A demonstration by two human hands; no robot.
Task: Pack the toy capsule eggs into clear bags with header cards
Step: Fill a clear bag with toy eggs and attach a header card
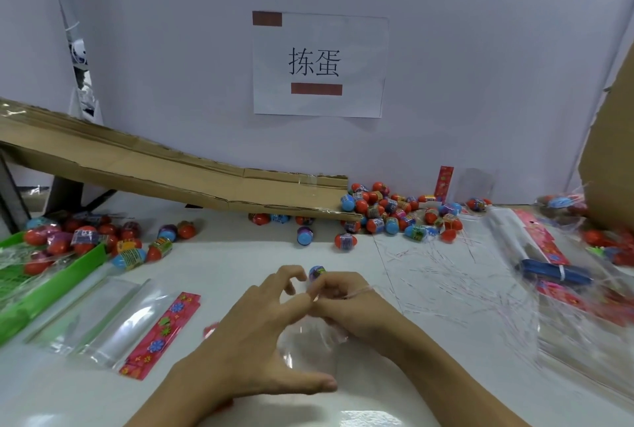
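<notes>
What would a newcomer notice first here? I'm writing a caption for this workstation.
Probably the heap of toy eggs spilled at the foot of the cardboard ramp, mid-table. Next, the paper sign on the back wall. Nearest the camera, the left hand and right hand work a clear bag.

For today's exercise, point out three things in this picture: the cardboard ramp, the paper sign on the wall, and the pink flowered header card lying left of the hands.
cardboard ramp [164, 169]: head view, on its sloping top face.
paper sign [319, 65]: head view, on the printed characters.
pink flowered header card [161, 334]: head view, mid-strip.
</notes>
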